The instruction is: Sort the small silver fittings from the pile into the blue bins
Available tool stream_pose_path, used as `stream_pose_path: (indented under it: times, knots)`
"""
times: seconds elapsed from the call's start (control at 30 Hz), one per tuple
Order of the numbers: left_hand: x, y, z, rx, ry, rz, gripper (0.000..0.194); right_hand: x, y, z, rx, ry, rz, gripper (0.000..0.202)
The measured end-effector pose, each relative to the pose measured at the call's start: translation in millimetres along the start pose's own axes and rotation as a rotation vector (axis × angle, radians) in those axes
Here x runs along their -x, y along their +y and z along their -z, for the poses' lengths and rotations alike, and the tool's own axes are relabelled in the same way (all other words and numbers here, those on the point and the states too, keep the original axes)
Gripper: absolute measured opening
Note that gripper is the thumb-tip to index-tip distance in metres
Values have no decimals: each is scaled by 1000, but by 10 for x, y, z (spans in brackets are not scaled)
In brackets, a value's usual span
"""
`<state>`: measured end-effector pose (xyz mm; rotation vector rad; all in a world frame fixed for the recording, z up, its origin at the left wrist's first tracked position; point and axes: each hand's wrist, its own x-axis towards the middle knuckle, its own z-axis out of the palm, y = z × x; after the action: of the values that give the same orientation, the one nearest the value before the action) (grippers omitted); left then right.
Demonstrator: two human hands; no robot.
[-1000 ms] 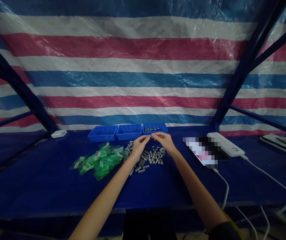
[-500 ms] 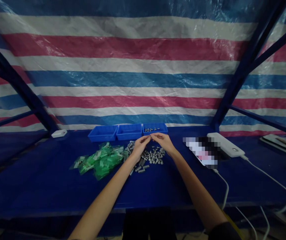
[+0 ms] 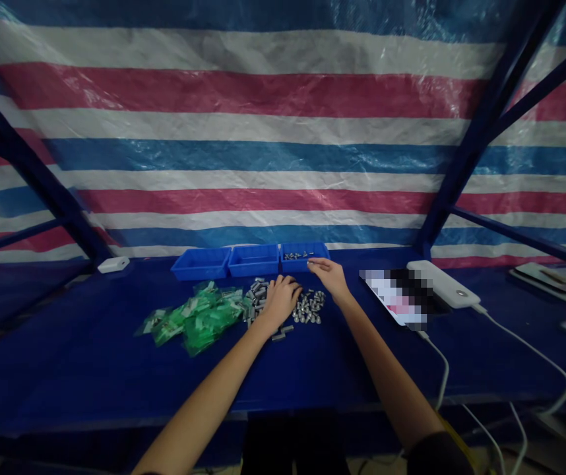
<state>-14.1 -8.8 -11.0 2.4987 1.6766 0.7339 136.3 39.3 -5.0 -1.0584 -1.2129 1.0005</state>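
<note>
My left hand (image 3: 282, 302) lies over the pile of small metal cylinders (image 3: 257, 290), palm down, its fingers slightly apart and bent. Its fingertips reach in among the parts and hide some of them. Just in front of the right blue bin (image 3: 320, 249), my right hand (image 3: 331, 276) is closed in a pinch; a tiny pale spot shows at the fingertips, too small to name. Below that hand sits a group of shiny metal pieces with rounded ends (image 3: 309, 309). Small metal parts (image 3: 295, 256) lie inside the right bin.
Green plastic packets (image 3: 208, 320) are heaped left of the metal parts. Two more blue bins, the left (image 3: 201, 272) and the middle (image 3: 253, 269), stand behind. To the right lie a phone (image 3: 394, 300) and a white power bank (image 3: 441, 285) with cables. A striped sheet (image 3: 263, 155) hangs behind.
My hands, fingertips together before, have parted. The left one has come down onto the cylinders with its fingers spread; the right one has shifted slightly right, still pinched.
</note>
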Motion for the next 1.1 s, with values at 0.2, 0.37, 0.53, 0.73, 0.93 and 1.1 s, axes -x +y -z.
stream_pose_path:
  times: [0.2,0.37,0.53,0.73,0.93,1.1]
  knots:
    - [-30,-39,-7,52,35,109,22,-9,53,20,88,63,35,32]
    - [-32,-80,6,47,21,115,22,-25,2,-33,-12,-67,161,50]
    - [-23,-86,-4,46,5,43,23,-47,23,-23,2,-111,177,36]
    - [-21,-83,13,13,-57,12,15,-29,-6,12,19,-7,91,32]
    - [-31,-59,57,59,78,105,16,22,-59,-31,19,-46,45,30]
    - [-59,-21,91,176,289,122,15,78,-78,-58,65,-219,-48,36]
